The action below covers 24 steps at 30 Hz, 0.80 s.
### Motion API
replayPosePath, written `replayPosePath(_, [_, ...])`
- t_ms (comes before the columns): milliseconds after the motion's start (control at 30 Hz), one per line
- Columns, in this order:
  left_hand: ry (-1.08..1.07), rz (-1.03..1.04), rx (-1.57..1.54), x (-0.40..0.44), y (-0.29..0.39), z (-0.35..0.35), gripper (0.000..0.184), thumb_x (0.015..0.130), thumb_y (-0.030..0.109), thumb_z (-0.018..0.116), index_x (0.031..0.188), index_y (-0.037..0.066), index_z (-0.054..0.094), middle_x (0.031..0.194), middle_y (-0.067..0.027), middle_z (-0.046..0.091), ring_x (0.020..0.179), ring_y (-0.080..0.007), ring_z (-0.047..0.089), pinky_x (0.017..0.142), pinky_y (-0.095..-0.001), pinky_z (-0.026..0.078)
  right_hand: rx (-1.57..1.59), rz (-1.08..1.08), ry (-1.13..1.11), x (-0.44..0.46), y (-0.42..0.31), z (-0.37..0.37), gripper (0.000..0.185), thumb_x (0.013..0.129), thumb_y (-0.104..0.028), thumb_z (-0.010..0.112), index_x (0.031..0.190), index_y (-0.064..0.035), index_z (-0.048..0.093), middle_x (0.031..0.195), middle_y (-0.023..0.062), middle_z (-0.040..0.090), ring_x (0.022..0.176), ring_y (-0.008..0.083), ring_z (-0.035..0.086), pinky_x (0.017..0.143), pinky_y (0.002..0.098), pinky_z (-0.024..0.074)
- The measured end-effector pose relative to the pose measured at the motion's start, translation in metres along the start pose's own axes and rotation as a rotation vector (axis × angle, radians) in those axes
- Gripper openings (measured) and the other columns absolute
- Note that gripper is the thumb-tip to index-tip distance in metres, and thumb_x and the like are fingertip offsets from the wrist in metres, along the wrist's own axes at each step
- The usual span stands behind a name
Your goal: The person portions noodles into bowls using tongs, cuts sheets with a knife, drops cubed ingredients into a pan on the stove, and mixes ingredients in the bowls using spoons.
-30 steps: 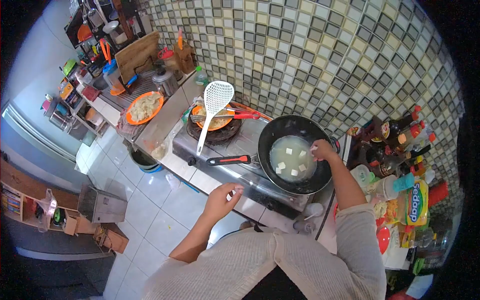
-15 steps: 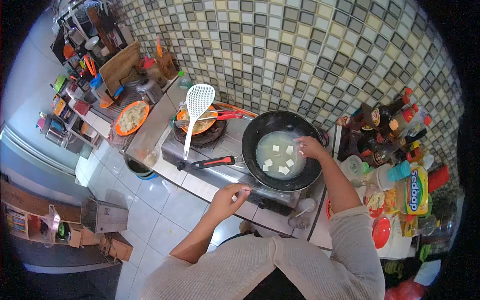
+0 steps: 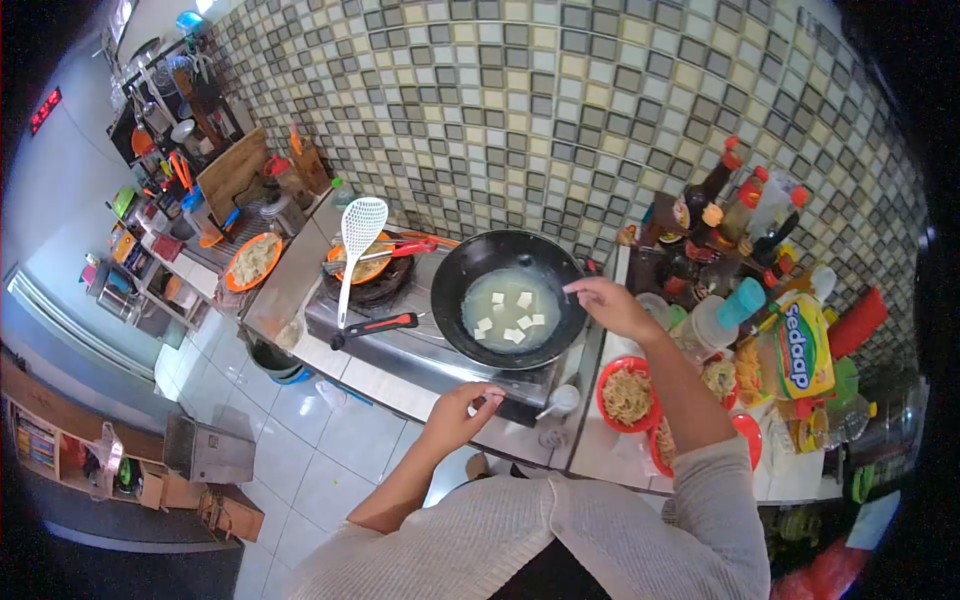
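Note:
A black wok (image 3: 452, 310) sits on the stove's right side, with several white cubes (image 3: 513, 335) in cloudy liquid. At its right rim is my right hand (image 3: 612, 305), index finger stretched out over the edge and nothing visible in it. My left hand (image 3: 462, 415) hovers in front of the stove, thumb and fingers pinched together; what they hold, if anything, is too small to make out. A white slotted ladle (image 3: 362, 230) and red-handled tongs (image 3: 412, 247) lie across an orange plate (image 3: 372, 268) on the left burner.
Red bowls of noodles (image 3: 628, 395) stand right of the stove. Sauce bottles (image 3: 712, 195), a Sedaap packet (image 3: 800, 345) and plastic containers fill the right corner. Another orange plate of food (image 3: 254, 262) is at the left. A tiled wall (image 3: 480, 130) rises behind.
The view has shifted to the right, showing more of the noodle bowls. My right hand has drawn back from over the liquid to the wok's rim. My left hand stays pinched.

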<state>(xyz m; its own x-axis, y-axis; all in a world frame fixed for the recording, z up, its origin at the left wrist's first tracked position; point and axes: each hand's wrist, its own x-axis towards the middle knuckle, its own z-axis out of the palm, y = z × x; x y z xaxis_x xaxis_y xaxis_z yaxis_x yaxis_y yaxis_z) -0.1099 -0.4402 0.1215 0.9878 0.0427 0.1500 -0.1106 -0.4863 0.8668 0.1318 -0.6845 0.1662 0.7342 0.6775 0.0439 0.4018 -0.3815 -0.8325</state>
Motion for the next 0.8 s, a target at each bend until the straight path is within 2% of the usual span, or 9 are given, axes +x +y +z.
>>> replayPosePath(67, [-0.004,0.031,0.011,-0.002,0.013,0.019,0.02,0.091,0.024,0.066,0.1,0.007,0.071,0.088,-0.0108,0.07,0.067,-0.0198,0.063,0.064,-0.0313,0.051,0.126,-0.098,-0.011,-0.045,0.007,-0.012,0.025,0.094,-0.011,0.058,0.118,-0.0065,0.065,0.105,0.0101,0.066,0.096,0.0145,0.061,0.086,0.0308,0.0495])
replayPosePath(133, [-0.034,0.026,0.048,-0.005,0.021,0.038,0.02,0.09,0.026,0.067,0.095,0.007,0.072,0.082,-0.0085,0.069,0.066,-0.0172,0.062,0.063,-0.0302,0.05,0.055,-0.076,-0.038,-0.103,-0.013,-0.035,0.027,0.096,-0.016,0.057,0.12,-0.0048,0.063,0.107,0.0082,0.066,0.098,0.015,0.062,0.087,0.0312,0.0497])
replayPosePath(267, [-0.105,-0.095,0.124,-0.01,0.027,0.079,0.028,0.09,0.035,0.068,0.086,0.008,0.073,0.064,-0.0037,0.066,0.057,-0.015,0.061,0.056,-0.0293,0.047,0.274,0.215,0.165,-0.229,-0.004,-0.066,0.03,0.097,-0.017,0.057,0.119,0.0028,0.061,0.109,0.0082,0.066,0.102,0.0183,0.063,0.089,0.0341,0.0509])
replayPosePath(367, [-0.11,-0.141,0.119,-0.017,0.041,0.108,0.032,0.091,0.039,0.065,0.085,0.009,0.073,0.062,-0.005,0.065,0.053,-0.0146,0.06,0.053,-0.0295,0.046,0.5,0.317,0.251,-0.308,0.02,-0.084,0.03,0.095,-0.018,0.06,0.119,0.0011,0.061,0.109,0.0097,0.066,0.101,0.0195,0.064,0.086,0.0338,0.052])
replayPosePath(533, [-0.073,-0.109,0.132,-0.032,0.042,0.167,0.031,0.094,0.037,0.06,0.086,0.01,0.071,0.063,-0.0101,0.063,0.057,-0.0219,0.063,0.055,-0.0347,0.047,0.608,0.333,0.591,-0.392,0.072,-0.102,0.028,0.096,-0.02,0.06,0.117,-0.0017,0.06,0.106,0.008,0.065,0.095,0.019,0.064,0.082,0.0326,0.0525])
replayPosePath(600, [-0.002,0.004,0.097,-0.033,0.04,0.187,0.029,0.096,0.034,0.056,0.092,0.01,0.07,0.069,-0.0134,0.064,0.062,-0.0286,0.063,0.058,-0.0379,0.048,0.623,0.33,0.604,-0.409,0.08,-0.109,0.027,0.097,-0.02,0.059,0.117,-0.0021,0.06,0.105,0.0073,0.065,0.094,0.019,0.064,0.082,0.0324,0.0523])
replayPosePath(667, [-0.063,-0.057,0.052,-0.029,0.059,0.187,0.029,0.098,0.033,0.052,0.095,0.008,0.068,0.073,-0.016,0.064,0.066,-0.0329,0.063,0.06,-0.0395,0.048,0.629,0.317,0.621,-0.423,0.079,-0.12,0.026,0.097,-0.02,0.058,0.117,-0.0025,0.06,0.103,0.0066,0.065,0.093,0.0189,0.064,0.082,0.0322,0.0522])
replayPosePath(733, [-0.01,-0.027,0.122,-0.02,0.061,0.195,0.031,0.097,0.033,0.053,0.086,0.008,0.067,0.075,-0.0182,0.065,0.071,-0.039,0.063,0.062,-0.0469,0.048,0.605,0.286,0.608,-0.432,0.073,-0.127,0.028,0.097,-0.021,0.058,0.118,-0.0027,0.059,0.101,0.0054,0.064,0.094,0.0181,0.064,0.082,0.032,0.0517])
replayPosePath(800, [-0.044,-0.061,0.139,-0.01,0.084,0.189,0.03,0.095,0.033,0.056,0.084,0.007,0.064,0.071,-0.0161,0.063,0.067,-0.0354,0.063,0.06,-0.0444,0.048,0.555,0.314,0.609,-0.437,0.073,-0.131,0.027,0.098,-0.02,0.057,0.119,-0.0029,0.06,0.102,0.0059,0.065,0.094,0.0177,0.064,0.082,0.0315,0.0514])
